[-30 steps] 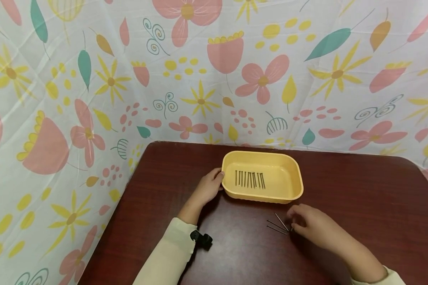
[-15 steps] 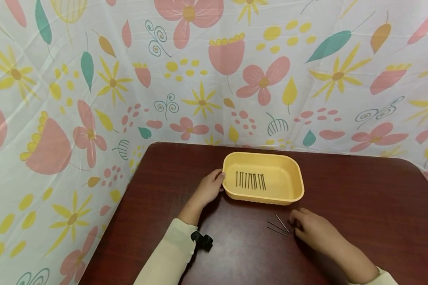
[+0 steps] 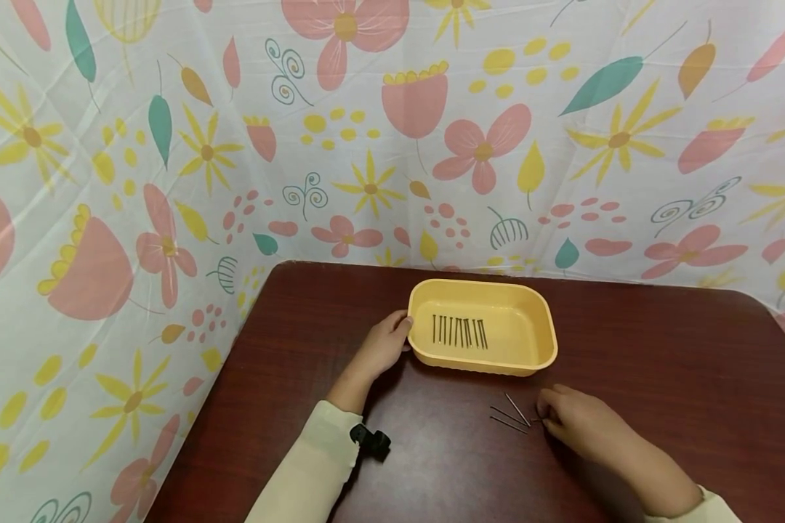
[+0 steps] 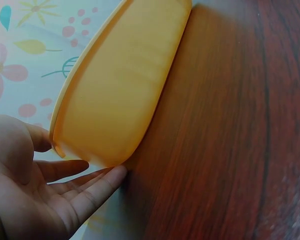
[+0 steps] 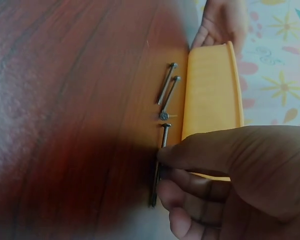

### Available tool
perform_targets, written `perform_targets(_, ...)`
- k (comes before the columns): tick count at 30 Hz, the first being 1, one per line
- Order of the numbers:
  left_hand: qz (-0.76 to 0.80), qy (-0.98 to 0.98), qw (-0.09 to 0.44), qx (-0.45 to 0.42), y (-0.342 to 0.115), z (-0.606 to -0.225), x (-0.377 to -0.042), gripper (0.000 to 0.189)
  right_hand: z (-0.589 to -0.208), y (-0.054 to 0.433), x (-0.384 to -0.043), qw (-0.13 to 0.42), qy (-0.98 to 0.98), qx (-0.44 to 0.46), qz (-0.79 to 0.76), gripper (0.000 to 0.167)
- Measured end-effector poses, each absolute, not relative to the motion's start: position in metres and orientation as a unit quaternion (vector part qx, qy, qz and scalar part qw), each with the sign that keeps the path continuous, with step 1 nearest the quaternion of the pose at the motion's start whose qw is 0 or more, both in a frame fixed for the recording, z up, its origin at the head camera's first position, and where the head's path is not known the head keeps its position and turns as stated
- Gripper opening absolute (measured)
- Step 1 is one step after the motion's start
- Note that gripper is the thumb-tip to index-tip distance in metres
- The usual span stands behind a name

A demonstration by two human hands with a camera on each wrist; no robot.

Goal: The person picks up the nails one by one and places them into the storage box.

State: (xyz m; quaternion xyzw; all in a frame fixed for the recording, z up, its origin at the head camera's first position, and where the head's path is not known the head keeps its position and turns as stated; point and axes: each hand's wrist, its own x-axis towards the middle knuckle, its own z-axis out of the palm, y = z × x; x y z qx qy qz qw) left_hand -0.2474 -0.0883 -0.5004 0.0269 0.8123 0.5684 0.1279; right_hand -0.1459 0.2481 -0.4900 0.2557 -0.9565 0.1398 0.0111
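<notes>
A yellow plastic tray (image 3: 520, 334) stands on the dark wooden table, with several nails (image 3: 458, 331) lined up side by side on its floor. At its left end my left hand (image 3: 382, 343) holds the rim, thumb over the edge and fingers (image 4: 97, 192) along the outer wall. My right hand (image 3: 585, 423) is in front of the tray's right corner, pinching a nail (image 5: 165, 132) between thumb and fingertips. Its head sticks out past the thumb in the right wrist view. Just left of that hand, three loose nails (image 3: 512, 415) lie fanned on the table.
The reddish-brown table (image 3: 432, 465) reaches back to a hanging cloth (image 3: 366, 131) printed with flowers and leaves. A black wrist camera (image 3: 371, 440) is strapped over the left sleeve (image 3: 307, 465).
My right hand has drawn slightly right and toward me, away from the loose nails, and its fingers have closed on a nail. The left hand and tray stay in place.
</notes>
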Motion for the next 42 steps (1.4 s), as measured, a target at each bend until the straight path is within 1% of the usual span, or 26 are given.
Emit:
perform_targets(6, 0.565, 0.815, 0.126, 0.023, -0.088, -0.5, -0.247, 0.049, -0.489, 0.251, -0.147, 0.001, -0.951, 0.275, 0.138, 0.031)
perform_targets(12, 0.569, 0.812, 0.126, 0.021, -0.088, -0.5, -0.248, 0.049, -0.487, 0.251, -0.149, -0.009, -0.957, 0.262, 0.127, 0.027)
perform_targets(18, 0.571, 0.812, 0.123, 0.024, -0.087, -0.5, -0.248, 0.048, -0.469, 0.247, -0.153, -0.028, -0.96, 0.232, 0.154, 0.022)
perform_targets(23, 0.569, 0.813, 0.122, 0.024, -0.086, -0.5, -0.248, 0.048, -0.45, 0.241, -0.16, -0.024, -0.958, 0.22, 0.182, 0.022)
perform_targets(33, 0.564, 0.816, 0.122, 0.023, -0.086, -0.499, -0.248, 0.048, -0.423, 0.227, -0.18, -0.011, -0.951, 0.209, 0.228, 0.013)
perform_targets(37, 0.564, 0.816, 0.121, 0.022, -0.086, -0.498, -0.247, 0.048, -0.418, 0.221, -0.192, -0.027, -0.952, 0.18, 0.246, 0.009)
perform_targets(42, 0.562, 0.818, 0.121, 0.024, -0.086, -0.498, -0.247, 0.048, -0.414, 0.216, -0.208, -0.039, -0.948, 0.157, 0.274, 0.01)
